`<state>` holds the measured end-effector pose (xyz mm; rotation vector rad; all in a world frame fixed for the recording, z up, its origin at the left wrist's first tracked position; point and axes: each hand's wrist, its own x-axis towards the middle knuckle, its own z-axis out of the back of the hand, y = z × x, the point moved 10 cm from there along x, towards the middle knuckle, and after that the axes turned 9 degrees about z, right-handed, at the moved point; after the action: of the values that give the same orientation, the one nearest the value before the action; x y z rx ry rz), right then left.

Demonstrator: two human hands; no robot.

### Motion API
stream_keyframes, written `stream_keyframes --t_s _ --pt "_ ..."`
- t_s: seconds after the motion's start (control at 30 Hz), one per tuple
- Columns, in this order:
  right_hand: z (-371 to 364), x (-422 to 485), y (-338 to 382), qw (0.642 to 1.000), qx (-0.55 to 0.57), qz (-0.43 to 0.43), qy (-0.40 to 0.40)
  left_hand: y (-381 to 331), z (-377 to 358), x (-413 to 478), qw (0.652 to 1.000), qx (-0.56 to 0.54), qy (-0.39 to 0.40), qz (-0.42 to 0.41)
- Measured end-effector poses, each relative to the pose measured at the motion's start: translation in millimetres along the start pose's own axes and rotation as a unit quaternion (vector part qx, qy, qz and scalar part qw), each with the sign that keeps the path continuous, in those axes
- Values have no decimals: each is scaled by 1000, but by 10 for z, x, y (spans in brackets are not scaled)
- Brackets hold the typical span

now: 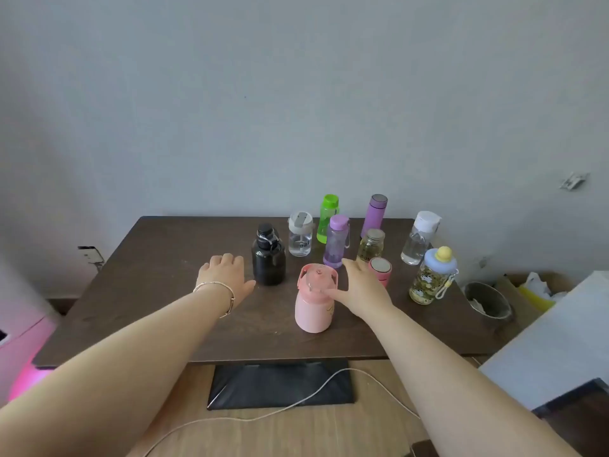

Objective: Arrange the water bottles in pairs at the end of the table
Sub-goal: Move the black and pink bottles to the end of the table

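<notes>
Nearest, two bare forearms reaching out over the dark wooden table (158, 258), a thin bracelet (217, 291) on the left wrist. Left hand (224, 275) palm down, fingers spread and empty, hovering or resting just beside the black bottle (268, 255), thumb pointing at its base; contact impossible to judge. Right hand (359, 285) open too, thumb against the shoulder of the pink bottle (314, 298), fingers stretched past it toward the purple see-through bottle (336, 240); nothing gripped yet. Probably poised to take one bottle per hand and build a pair. Remaining bottles standing upright and loosely scattered over the far right part, not yet paired: clear cup-style bottle (300, 234), green bottle (328, 217), purple flask (375, 211), glass jar (371, 245), small pink flask (380, 270), white-capped bottle (420, 237), patterned bottle with blue lid (433, 275). Far left end bare, seemingly room for the pairs.
</notes>
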<state>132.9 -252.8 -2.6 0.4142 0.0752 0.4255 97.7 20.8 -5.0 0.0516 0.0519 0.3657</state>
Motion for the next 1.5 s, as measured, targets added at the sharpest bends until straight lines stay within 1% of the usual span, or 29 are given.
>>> stream_keyframes --t_s 0.1,0.2,0.33,0.47,0.67,0.73,0.83,0.97,1.1,1.17,1.3,1.5 --pt "-215 193 -129 1000 20 4 8 18 -135 205 1000 4 14 20" --pt "-457 371 -218 998 55 25 27 29 -272 413 998 -24 29 43" --pt "-662 563 -267 989 119 79 21 -36 -402 665 994 -78 42 71" --pt "-943 679 -367 982 126 120 69 -208 -504 878 989 -122 45 75" --pt "-1059 820 -454 980 140 138 39 -400 -543 1262 985 -156 46 65" --pt "-1077 831 -459 977 160 141 29 -381 -584 1421 975 -198 54 82" --pt "-1072 842 -473 971 192 144 4 -375 -686 1652 953 -278 72 100" --pt "-1046 847 -482 974 191 125 0 -414 -887 1810 928 -344 96 110" --pt "-1058 873 -465 974 195 117 -7 -388 -990 1886 900 -413 72 116" --pt "-1052 884 -474 973 201 111 -17 -380 -991 1893 892 -432 59 117" --pt "-1050 917 -484 970 218 100 -28 -393 -940 1849 891 -440 32 109" --pt "-966 1024 -356 963 235 130 -28 -271 -911 1693 880 -457 10 126"
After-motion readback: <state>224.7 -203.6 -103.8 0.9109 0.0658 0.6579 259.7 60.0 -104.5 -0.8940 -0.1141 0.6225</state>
